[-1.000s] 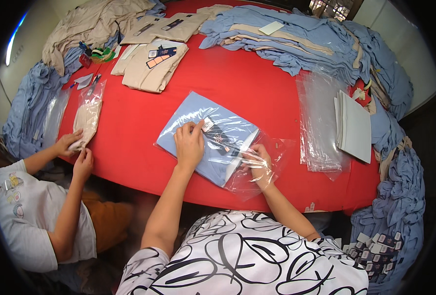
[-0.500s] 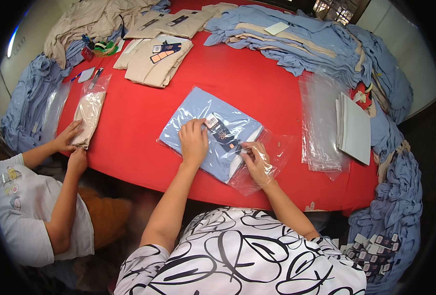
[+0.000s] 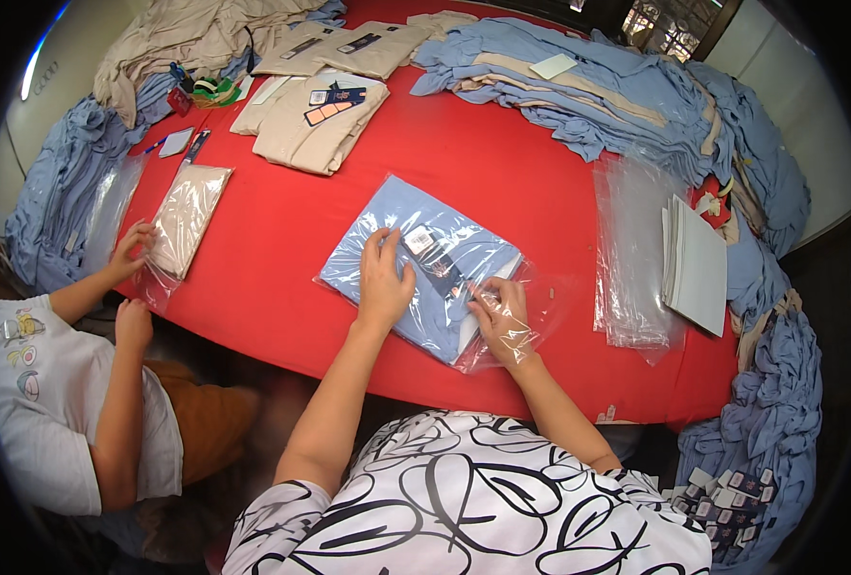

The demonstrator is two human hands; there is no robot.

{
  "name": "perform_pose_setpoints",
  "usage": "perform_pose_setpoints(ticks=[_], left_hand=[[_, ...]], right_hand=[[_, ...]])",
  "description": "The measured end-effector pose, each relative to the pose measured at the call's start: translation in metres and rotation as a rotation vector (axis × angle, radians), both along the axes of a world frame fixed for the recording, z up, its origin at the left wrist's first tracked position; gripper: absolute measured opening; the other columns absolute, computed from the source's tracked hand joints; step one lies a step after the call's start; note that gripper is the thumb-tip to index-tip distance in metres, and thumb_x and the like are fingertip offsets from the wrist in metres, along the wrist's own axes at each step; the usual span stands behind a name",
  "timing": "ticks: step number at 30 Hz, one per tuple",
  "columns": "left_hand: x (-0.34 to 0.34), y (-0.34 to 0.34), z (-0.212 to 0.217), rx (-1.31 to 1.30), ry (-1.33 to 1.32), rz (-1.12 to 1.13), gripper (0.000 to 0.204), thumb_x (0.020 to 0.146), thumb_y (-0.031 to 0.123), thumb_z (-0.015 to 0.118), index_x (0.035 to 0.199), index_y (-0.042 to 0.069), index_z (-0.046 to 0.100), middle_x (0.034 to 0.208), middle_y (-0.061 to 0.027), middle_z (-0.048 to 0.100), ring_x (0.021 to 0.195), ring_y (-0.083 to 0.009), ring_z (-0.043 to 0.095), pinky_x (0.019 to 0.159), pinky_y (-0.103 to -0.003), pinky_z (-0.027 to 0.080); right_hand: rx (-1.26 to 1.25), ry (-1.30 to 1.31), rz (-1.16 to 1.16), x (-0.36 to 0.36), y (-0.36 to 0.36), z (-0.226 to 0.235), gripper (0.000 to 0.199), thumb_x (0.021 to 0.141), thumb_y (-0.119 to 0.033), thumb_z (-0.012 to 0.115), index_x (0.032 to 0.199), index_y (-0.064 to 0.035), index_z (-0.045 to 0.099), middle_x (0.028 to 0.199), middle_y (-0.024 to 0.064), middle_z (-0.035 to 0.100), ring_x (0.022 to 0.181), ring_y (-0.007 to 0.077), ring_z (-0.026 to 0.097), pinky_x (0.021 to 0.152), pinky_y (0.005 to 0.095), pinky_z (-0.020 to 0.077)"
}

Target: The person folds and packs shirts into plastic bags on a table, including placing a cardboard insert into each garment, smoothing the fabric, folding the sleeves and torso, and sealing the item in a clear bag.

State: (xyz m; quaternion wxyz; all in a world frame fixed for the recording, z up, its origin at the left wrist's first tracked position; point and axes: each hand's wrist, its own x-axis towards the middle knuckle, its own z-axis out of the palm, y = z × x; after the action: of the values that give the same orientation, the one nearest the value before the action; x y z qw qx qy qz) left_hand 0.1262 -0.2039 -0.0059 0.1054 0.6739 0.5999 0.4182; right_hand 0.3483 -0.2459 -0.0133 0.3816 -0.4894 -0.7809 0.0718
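A folded light-blue garment (image 3: 396, 216) lies in a clear plastic bag on the red table, with a dark hang tag (image 3: 437, 266) on top of it. My left hand (image 3: 385, 287) rests on the bag left of the tag, fingers stretched out. At the bag's open end on the right, clear film (image 3: 540, 311) drapes over my right hand (image 3: 504, 321). Its thumb and fingertips are pinched together at the tag's lower end. Glare on the plastic partly hides that grip.
At left, another person's hand (image 3: 133, 244) is beside a bagged beige garment (image 3: 190, 220). Folded beige garments (image 3: 310, 125) lie beyond. To my right are clear bags (image 3: 627, 249) and white boards (image 3: 699, 273). Heaps of blue garments (image 3: 579, 86) line the far edge; dark tags (image 3: 732, 503) lie on the lower-right heap.
My hands stay on the blue garment's bag, and my left thumb has spread outward. The other person's hands have drawn back from the beige packet, which now lies flatter. The view has shifted slightly.
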Motion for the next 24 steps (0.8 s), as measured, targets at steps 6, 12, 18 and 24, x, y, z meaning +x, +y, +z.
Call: perform_pose_setpoints(ticks=[6,12,18,24], left_hand=[[-0.005,-0.004,0.012,-0.108,-0.129,-0.114,0.059,0.077,0.007,0.07,0.134,0.007,0.055,0.128,-0.0157,0.048,0.096,-0.0259,0.055,0.089,-0.039,0.047],[-0.002,-0.006,0.006,0.046,0.201,-0.1,0.051,0.079,0.019,0.073,0.127,0.01,0.063,0.124,-0.011,0.051,0.086,-0.0233,0.048,0.086,-0.038,0.041],[-0.001,-0.003,0.001,0.035,0.224,-0.094,0.054,0.08,0.024,0.073,0.131,0.009,0.061,0.127,-0.0112,0.05,0.09,-0.0252,0.047,0.088,-0.04,0.04],[0.0,-0.004,0.004,0.026,0.279,-0.08,0.061,0.079,0.035,0.076,0.132,0.009,0.06,0.129,-0.0109,0.048,0.092,-0.0255,0.047,0.088,-0.041,0.039]], right_hand=[[-0.026,-0.454,-0.047,-0.017,0.012,0.01,0.039,0.091,-0.029,0.063,0.127,-0.0153,0.066,0.099,0.0109,0.053,0.095,0.0276,0.049,0.082,0.0433,0.0357],[-0.098,-0.155,0.104,0.005,0.016,0.009,0.035,0.093,-0.023,0.059,0.127,-0.0144,0.064,0.107,0.0133,0.055,0.099,0.0312,0.054,0.084,0.0441,0.0442],[-0.163,-0.054,0.194,0.021,0.0,0.006,0.041,0.084,-0.001,0.056,0.121,-0.013,0.067,0.132,0.0123,0.054,0.116,0.0338,0.052,0.1,0.0467,0.0416],[-0.095,-0.256,0.205,0.026,-0.004,0.01,0.035,0.081,-0.007,0.062,0.111,-0.0208,0.073,0.125,0.0097,0.064,0.11,0.0324,0.056,0.096,0.0459,0.0436]])
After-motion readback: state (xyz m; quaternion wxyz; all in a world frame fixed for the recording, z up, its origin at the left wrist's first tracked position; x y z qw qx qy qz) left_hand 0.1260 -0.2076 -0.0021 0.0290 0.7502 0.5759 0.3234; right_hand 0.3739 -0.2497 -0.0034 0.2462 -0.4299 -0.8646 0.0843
